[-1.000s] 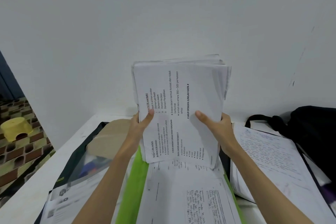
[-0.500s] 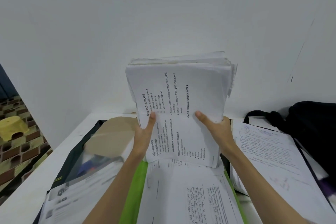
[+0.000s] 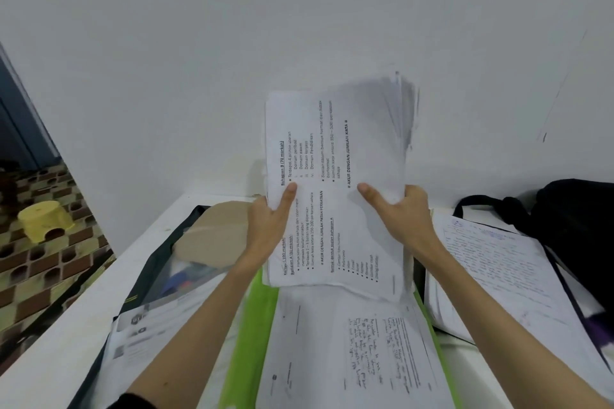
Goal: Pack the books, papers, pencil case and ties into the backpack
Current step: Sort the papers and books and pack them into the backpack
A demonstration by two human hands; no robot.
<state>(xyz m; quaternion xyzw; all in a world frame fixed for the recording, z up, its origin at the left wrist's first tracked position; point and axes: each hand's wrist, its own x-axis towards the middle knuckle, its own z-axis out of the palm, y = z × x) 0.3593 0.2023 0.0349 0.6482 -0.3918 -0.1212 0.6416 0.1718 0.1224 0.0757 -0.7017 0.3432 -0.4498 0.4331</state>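
While upright, papers (image 3: 335,196) gripped (thumbs front), both hands.

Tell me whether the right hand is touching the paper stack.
Touching: the head view shows the right hand gripping the paper stack, thumb pressed on its front.

A white table (image 3: 59,359) stands against a plain white wall (image 3: 232,26). At far left, beyond the table's edge, a floor (image 3: 43,262) patterned in brown, green and dark blocks carries a small yellow plastic stool (image 3: 45,219). A dark blue vertical surface (image 3: 16,123), perhaps a door, rises behind the stool.
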